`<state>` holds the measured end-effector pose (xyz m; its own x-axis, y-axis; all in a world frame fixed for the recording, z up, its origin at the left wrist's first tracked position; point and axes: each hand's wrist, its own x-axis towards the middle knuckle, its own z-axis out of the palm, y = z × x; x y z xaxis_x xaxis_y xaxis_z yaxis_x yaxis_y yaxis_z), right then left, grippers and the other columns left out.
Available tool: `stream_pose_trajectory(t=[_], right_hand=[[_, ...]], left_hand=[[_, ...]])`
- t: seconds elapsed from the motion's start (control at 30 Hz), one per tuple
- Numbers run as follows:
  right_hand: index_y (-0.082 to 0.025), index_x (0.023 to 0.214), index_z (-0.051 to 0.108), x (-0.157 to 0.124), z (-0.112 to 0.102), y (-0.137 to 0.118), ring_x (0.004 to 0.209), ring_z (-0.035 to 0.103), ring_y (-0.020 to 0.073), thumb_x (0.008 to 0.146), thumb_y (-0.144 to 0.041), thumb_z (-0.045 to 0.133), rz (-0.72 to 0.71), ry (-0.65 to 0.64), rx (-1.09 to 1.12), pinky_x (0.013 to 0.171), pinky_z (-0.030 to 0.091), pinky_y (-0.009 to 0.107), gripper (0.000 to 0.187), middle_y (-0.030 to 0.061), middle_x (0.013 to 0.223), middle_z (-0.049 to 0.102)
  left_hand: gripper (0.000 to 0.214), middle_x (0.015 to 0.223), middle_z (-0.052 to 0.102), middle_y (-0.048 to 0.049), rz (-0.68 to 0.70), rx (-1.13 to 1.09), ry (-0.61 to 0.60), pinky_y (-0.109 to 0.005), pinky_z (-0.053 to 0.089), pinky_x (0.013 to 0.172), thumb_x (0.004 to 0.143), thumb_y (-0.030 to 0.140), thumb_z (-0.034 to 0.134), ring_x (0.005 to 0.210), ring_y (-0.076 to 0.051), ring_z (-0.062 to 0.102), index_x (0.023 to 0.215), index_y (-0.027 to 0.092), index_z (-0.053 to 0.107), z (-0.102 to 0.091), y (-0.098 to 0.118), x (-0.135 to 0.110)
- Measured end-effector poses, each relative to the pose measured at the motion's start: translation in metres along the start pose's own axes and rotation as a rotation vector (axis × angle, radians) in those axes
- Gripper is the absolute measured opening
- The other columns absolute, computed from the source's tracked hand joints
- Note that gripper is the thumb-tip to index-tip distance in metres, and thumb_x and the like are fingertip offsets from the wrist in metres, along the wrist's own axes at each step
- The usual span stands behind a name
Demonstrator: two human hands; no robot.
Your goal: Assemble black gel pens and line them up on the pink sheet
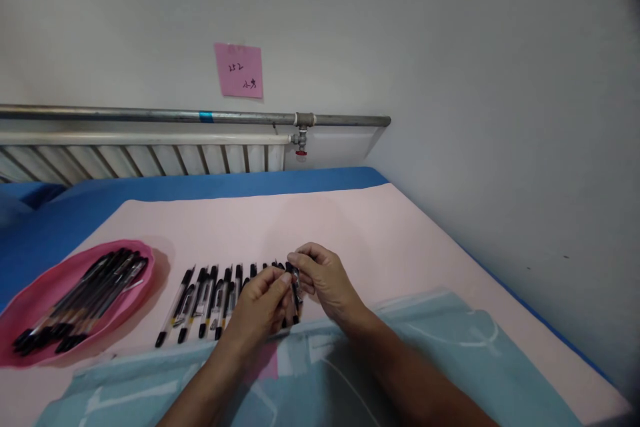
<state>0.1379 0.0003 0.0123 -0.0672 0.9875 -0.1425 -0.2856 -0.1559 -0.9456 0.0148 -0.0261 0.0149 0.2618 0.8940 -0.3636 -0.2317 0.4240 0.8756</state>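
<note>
Both hands meet over the pink table (380, 233), near a row of black-capped pens (200, 300) laid side by side. My left hand (260, 307) and my right hand (323, 277) are both closed in a pinch on one black pen (296, 290), held almost upright between their fingertips. The pen's lower end reaches down toward the right end of the row. My left hand covers part of the row.
A pink tray (35, 300) at the left holds several more black pens (85, 300). A light blue cloth (430, 353) lies over the near table edge. Behind are a blue surface (150, 190), a radiator and pipe, and a pink note on the wall.
</note>
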Motion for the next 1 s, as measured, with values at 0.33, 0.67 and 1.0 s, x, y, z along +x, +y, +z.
stream_pose_trajectory(t=[0.33,0.67,1.0], right_hand=[[-0.017,0.075,0.056,-0.0025,0.0026,-0.0021,0.039,0.033,0.0036,0.065,-0.032,0.066,0.03,-0.051,0.024,0.036,0.021,0.017,0.021,-0.0079,0.05,0.042],[-0.015,0.079,0.058,-0.0016,0.0019,-0.0038,0.039,0.03,0.0027,0.063,-0.029,0.067,0.116,-0.137,0.14,0.036,0.018,0.017,0.023,-0.0076,0.05,0.042],[-0.015,0.07,0.055,-0.0022,0.0022,-0.0038,0.039,0.029,0.0022,0.061,-0.028,0.069,0.088,-0.09,0.136,0.036,0.02,0.017,0.021,-0.0078,0.049,0.042]], left_hand=[[0.033,0.045,0.041,0.0104,0.034,-0.002,0.012,-0.012,0.016,0.031,0.066,0.046,0.063,0.029,0.0,0.029,0.07,0.018,0.046,-0.0009,-0.0014,0.0017],[0.032,0.046,0.04,0.0103,0.03,0.044,0.009,-0.013,0.016,0.031,0.069,0.047,0.06,0.028,0.0,0.027,0.073,0.018,0.047,-0.0052,-0.0046,0.0042],[0.032,0.045,0.041,0.0101,-0.006,0.026,-0.023,-0.013,0.012,0.031,0.068,0.047,0.06,0.028,0.0,0.023,0.071,0.018,0.046,-0.0029,-0.0024,0.0026]])
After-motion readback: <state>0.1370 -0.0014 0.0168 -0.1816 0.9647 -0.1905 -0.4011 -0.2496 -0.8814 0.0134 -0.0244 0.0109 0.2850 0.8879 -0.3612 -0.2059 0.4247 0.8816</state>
